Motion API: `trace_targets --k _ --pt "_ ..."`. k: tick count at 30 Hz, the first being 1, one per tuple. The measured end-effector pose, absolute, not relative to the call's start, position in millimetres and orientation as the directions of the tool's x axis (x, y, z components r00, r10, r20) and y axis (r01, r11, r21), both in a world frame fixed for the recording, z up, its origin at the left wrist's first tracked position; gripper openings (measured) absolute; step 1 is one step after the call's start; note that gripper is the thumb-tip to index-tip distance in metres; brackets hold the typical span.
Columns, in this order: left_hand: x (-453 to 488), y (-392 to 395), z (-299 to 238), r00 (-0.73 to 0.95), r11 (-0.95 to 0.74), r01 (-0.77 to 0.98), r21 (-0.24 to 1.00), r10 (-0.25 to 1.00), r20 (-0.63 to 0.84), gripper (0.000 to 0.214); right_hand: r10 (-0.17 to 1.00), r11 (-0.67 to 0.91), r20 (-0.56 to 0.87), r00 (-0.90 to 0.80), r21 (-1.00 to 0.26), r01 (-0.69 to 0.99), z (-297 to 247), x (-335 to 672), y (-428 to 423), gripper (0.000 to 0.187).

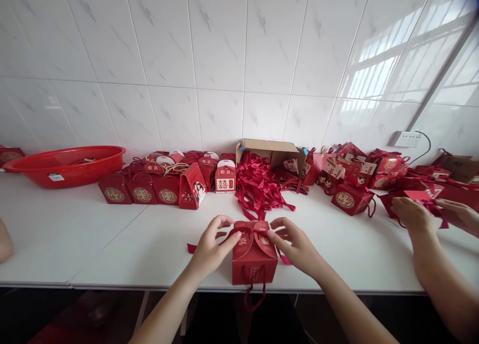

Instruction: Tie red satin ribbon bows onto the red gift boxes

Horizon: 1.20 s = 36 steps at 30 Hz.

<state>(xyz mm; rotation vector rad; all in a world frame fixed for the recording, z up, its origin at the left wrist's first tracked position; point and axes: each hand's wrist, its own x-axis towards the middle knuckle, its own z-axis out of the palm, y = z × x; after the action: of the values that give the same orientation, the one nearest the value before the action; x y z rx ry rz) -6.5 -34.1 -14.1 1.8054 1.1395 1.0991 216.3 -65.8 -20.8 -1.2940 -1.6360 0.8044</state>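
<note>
In front of me, near the table's front edge, stands a red gift box (254,264) with rounded top flaps folded together and a twisted cord handle (254,301) hanging over the edge. A dark red ribbon (253,230) crosses its top, with what looks like a knot in the middle. My left hand (212,243) pinches the ribbon at the left of the top, thumb and fingers closed. On the other side, my right hand (295,245) pinches it likewise. The ribbon's loose ends stick out past both hands, and the fingertips hide part of it.
A heap of red ribbons (258,184) spills from a cardboard box (273,145) behind. Red gift boxes (142,190) line the left, beside a red plastic basin (75,169). More boxes (350,198) stand right, where a co-worker's hands (415,214) handle one. Another person's arm (4,241) shows far left.
</note>
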Motion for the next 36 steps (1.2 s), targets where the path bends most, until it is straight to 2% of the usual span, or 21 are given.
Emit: trace_targets --k 3,7,10,14,17,19,23,25,29,33,36 --pt "2 -34 -14 0.256 -0.274 0.263 0.925 0.944 0.207 0.028 0.986 0.167 0.153 -0.07 -0.937 0.306 -28 207 -59 0.039" --pt "-1 -33 -10 0.233 -0.197 0.356 0.913 0.965 0.118 0.036 0.996 0.074 0.062 -0.058 -0.969 0.234 -28 208 -56 0.04" --pt "-4 -30 -7 0.297 -0.169 0.396 0.903 0.954 0.048 0.033 0.994 0.031 0.008 -0.104 -0.975 0.219 -22 210 -56 0.042" --pt "-5 -26 -8 0.345 -0.174 0.365 0.914 0.938 0.041 0.031 0.989 0.016 -0.014 -0.145 -0.98 0.199 -20 208 -56 0.044" --pt "-7 -22 -10 0.325 -0.157 0.384 0.91 0.945 0.026 0.038 0.991 0.018 -0.01 -0.136 -0.98 0.199 -22 208 -55 0.046" --pt "-9 -19 -8 0.303 -0.177 0.466 0.867 0.952 0.031 0.044 0.991 0.019 -0.012 -0.132 -0.973 0.228 -22 210 -53 0.046" --pt "-14 -21 2 0.432 -0.246 0.563 0.789 0.901 -0.027 0.042 0.988 -0.002 -0.049 -0.148 -0.952 0.305 -21 216 -52 0.051" --pt "-13 -25 5 0.423 -0.27 0.563 0.781 0.906 0.008 0.043 0.983 -0.001 -0.057 -0.174 -0.951 0.309 -21 220 -52 0.053" --pt "-12 -35 5 0.234 -0.295 0.667 0.684 0.955 0.184 0.047 0.989 0.039 -0.009 -0.151 -0.948 0.316 -20 227 -53 0.052" --pt "-13 -38 0 0.176 -0.258 0.718 0.646 0.966 0.19 0.048 0.991 0.032 -0.009 -0.131 -0.952 0.305 -19 234 -54 0.051" --pt "-15 -35 -3 0.21 -0.274 0.682 0.678 0.961 0.178 0.044 0.989 -0.017 -0.046 -0.143 -0.98 0.196 -18 238 -57 0.048"
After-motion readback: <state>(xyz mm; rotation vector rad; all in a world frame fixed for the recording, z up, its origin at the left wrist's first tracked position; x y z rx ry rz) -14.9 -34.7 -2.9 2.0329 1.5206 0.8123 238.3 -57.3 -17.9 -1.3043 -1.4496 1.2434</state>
